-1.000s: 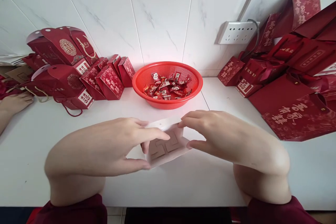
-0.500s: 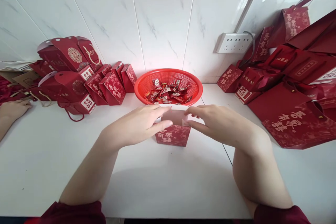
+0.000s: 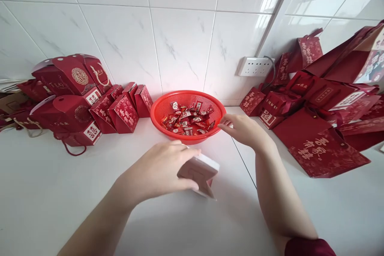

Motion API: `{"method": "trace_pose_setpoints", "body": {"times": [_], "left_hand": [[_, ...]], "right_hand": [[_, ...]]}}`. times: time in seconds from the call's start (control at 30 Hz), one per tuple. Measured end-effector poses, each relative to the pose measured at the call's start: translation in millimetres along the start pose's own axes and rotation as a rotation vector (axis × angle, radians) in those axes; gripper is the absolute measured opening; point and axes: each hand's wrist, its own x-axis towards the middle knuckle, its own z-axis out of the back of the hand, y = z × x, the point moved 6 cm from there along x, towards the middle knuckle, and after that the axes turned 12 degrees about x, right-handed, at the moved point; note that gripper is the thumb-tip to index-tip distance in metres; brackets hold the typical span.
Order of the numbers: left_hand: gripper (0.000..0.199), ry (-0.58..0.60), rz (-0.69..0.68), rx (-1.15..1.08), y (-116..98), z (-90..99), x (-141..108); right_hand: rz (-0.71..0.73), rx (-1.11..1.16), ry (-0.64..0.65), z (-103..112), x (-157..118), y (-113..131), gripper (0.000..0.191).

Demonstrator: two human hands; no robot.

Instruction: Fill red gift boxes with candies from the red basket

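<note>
My left hand (image 3: 159, 168) grips a small gift box (image 3: 199, 172), thumb on the near side and fingers at the far edge. The box is tilted, with its pale inside and open flaps turned toward me; its printed front is mostly out of sight. My right hand (image 3: 240, 128) is at the right rim of a red plastic basket (image 3: 188, 139), its fingers loosely bent and apart with nothing visible in them. Inside the basket lie several wrapped candies (image 3: 186, 118), in red and white wrappers.
Small red boxes (image 3: 123, 114) and larger red gift boxes (image 3: 69, 74) stand on the left. More red bags (image 3: 327, 144) and boxes pile up at the right. A power strip (image 3: 256, 67) sits against the tiled wall. A seam crosses the white table (image 3: 150, 224).
The box was upright between both hands; now it is tilted in my left hand alone. My right hand has moved off it to the basket's rim. The camera view has shifted.
</note>
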Motion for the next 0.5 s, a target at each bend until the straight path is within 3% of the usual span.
{"method": "trace_pose_setpoints", "body": {"times": [0.13, 0.3, 0.4, 0.5], "left_hand": [[0.053, 0.006, 0.026, -0.015, 0.3, -5.8, -6.0], [0.054, 0.035, 0.120, -0.168, 5.3, -5.2, -5.7], [0.039, 0.004, 0.216, -0.097, 13.6, -1.7, -5.6], [0.034, 0.006, 0.214, 0.028, 17.8, -1.0, -7.5]], "right_hand": [[0.024, -0.068, 0.041, -12.9, 32.1, -6.3, 0.030], [-0.020, -0.221, 0.272, -36.6, 90.1, 4.0, 0.027], [-0.061, -0.313, 0.385, -53.3, 124.5, 4.3, 0.023], [-0.082, -0.397, 0.475, -72.4, 147.8, 1.4, 0.022]]}}
